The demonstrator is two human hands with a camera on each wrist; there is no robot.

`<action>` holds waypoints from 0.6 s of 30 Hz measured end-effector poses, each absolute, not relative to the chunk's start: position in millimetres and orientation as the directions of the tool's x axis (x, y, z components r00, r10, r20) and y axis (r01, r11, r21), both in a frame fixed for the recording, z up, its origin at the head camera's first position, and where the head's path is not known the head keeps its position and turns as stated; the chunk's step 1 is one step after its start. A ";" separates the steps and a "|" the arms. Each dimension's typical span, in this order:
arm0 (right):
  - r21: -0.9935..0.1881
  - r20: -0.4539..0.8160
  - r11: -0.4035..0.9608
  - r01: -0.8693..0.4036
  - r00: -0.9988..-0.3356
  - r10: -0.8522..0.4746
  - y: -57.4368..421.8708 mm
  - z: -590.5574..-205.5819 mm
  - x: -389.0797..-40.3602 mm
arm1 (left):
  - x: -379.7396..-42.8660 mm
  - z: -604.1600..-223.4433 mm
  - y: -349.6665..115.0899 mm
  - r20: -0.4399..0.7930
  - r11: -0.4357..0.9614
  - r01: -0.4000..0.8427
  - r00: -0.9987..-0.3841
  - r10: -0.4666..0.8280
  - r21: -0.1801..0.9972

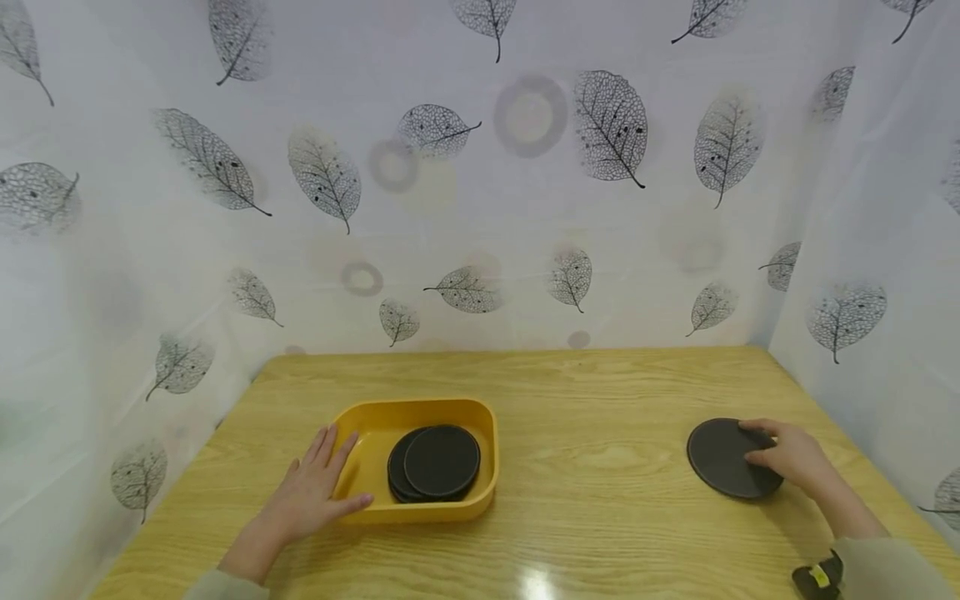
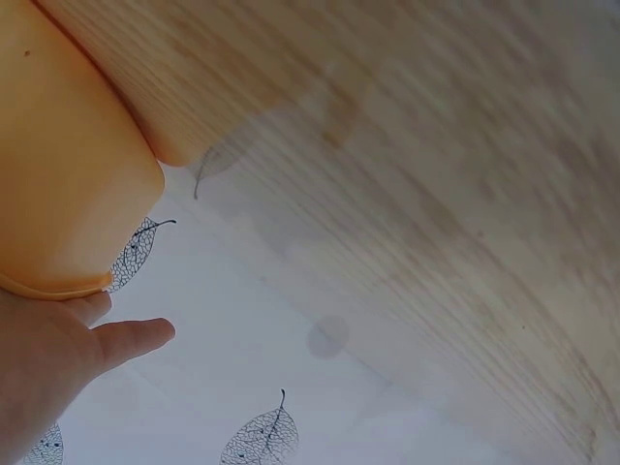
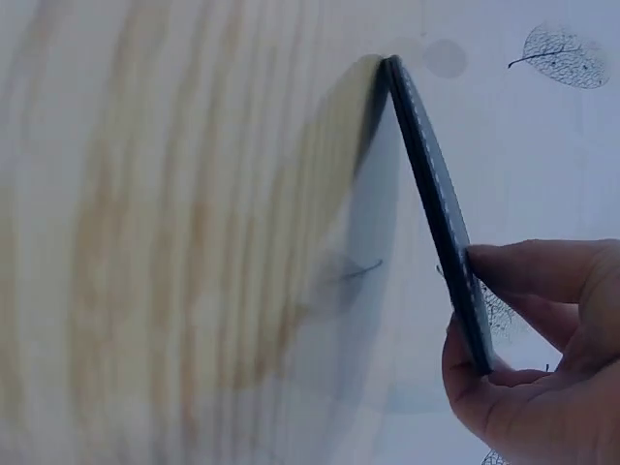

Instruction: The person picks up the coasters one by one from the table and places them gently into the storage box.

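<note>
My right hand (image 1: 797, 457) pinches a round black coaster (image 1: 726, 458) by its right edge, thumb on one face and fingers on the other. In the right wrist view that coaster (image 3: 433, 203) appears edge-on, with pale stitching along its rim; its far edge is at or near the tabletop. Spread fingers of my left hand (image 1: 306, 492) rest on the left end of a yellow plastic bin (image 1: 491, 467). Inside the bin, more black coasters (image 1: 442, 461) lie overlapped toward the right side. The left wrist view shows the bin's outer wall (image 2: 68, 155) against the left hand (image 2: 48, 363).
A glossy wood-grain table (image 1: 592, 517) carries everything. White curtains (image 1: 525, 217) with leaf prints hang behind it and along both sides. A black strap with a yellow tag (image 1: 819, 575) is on the right wrist.
</note>
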State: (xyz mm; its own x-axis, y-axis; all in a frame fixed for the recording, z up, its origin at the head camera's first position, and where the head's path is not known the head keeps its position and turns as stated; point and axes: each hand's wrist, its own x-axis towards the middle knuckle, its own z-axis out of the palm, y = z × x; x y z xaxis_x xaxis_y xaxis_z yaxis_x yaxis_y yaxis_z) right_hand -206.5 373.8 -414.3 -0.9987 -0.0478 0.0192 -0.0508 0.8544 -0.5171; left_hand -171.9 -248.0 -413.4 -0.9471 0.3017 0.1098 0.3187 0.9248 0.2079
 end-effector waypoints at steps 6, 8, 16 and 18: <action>-0.643 -0.005 0.766 -0.007 -1.000 -0.013 359.6 -405.8 -200.1 | -172.4 -414.6 -248.5 0.113 0.925 0.323 -0.946 0.305 0.202; -0.690 0.000 0.724 -0.002 -1.000 -0.002 351.9 -403.8 -197.2 | -172.9 -415.1 -248.7 0.117 0.925 0.325 -0.944 0.307 0.195; -0.830 0.031 0.557 -0.026 -1.000 0.001 318.6 -401.2 -194.4 | -173.0 -415.7 -249.2 0.124 0.924 0.326 -0.944 0.307 0.198; -0.876 0.029 0.482 -0.025 -1.000 0.001 309.1 -400.5 -195.5 | -173.2 -415.9 -249.5 0.128 0.924 0.328 -0.943 0.307 0.198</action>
